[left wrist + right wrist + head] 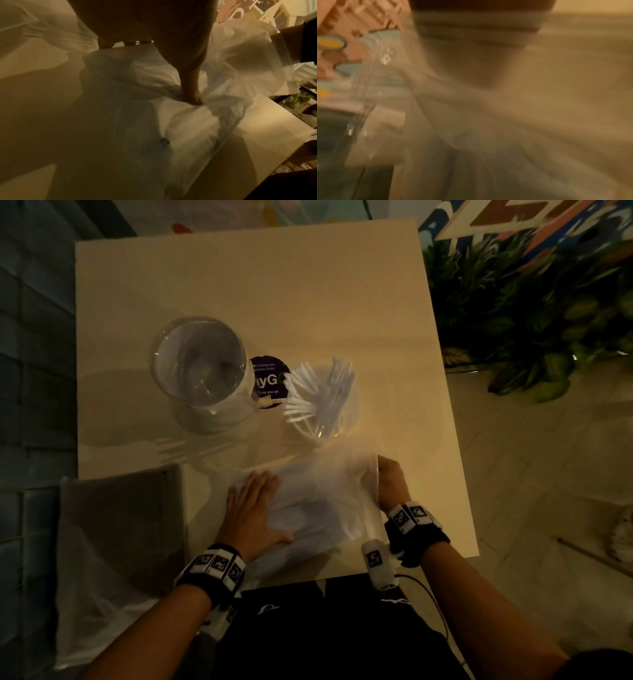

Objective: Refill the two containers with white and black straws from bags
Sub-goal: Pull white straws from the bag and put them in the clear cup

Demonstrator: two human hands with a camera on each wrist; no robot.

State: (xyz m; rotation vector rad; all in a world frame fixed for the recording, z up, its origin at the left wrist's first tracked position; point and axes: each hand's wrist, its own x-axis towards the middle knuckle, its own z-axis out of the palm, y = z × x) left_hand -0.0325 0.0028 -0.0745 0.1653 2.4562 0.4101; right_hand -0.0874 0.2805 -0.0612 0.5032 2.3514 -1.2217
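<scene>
Dim cream worktop: left hand presses flat on the white-straw bag at six o'clock; right hand pinches its edge, seemingly opening it. Next, straws go to the part-filled container at twelve o'clock.

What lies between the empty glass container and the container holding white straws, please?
A round dark sticker on the table, seen in the head view.

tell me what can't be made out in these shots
- Right hand: head view, fingers hidden behind the clear bag edge; right wrist view too blurred to show the grip.
- Left jar: head view, glare hides whether anything is inside.
- Dark bag: head view, too dim to see its contents.
- Left hand: left wrist view, palm blocks most fingers.
</scene>
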